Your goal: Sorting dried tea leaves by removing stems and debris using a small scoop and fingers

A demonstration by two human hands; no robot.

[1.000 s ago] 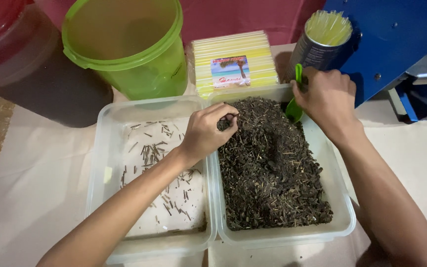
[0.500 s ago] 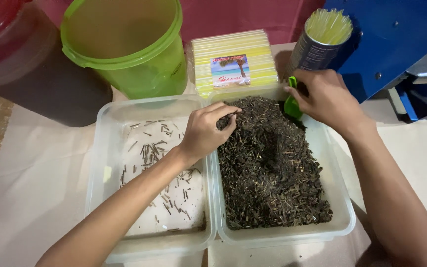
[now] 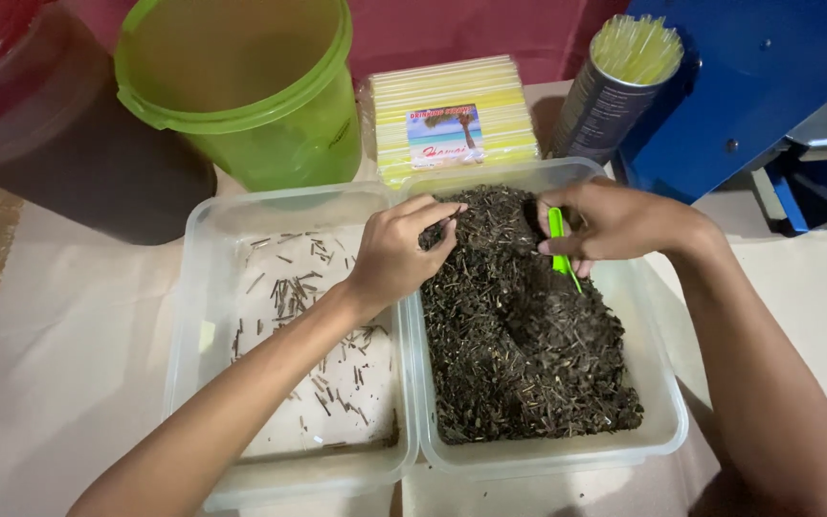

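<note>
On the paper-covered bench (image 3: pixel 78 316), the left hand (image 3: pixel 402 257) pinches a bit of dark dried mix (image 3: pixel 519 335) in the right tub (image 3: pixel 667 421); the right hand (image 3: pixel 614 225) grips a green scoop (image 3: pixel 559 247), now moved from the tub's far corner into the mix. The left tub (image 3: pixel 193 335) holds sorted stems (image 3: pixel 299 287). Behind stand a green bucket (image 3: pixel 241 96), straw pack (image 3: pixel 452 120) and straw can (image 3: pixel 614 86).

Head view, steeply downward, close.

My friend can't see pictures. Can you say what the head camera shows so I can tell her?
A person's left hand pinches at dark dried plant bits in a clear tub, while the right hand digs a green scoop into them. A second tub beside it holds a few thin stems.
</note>
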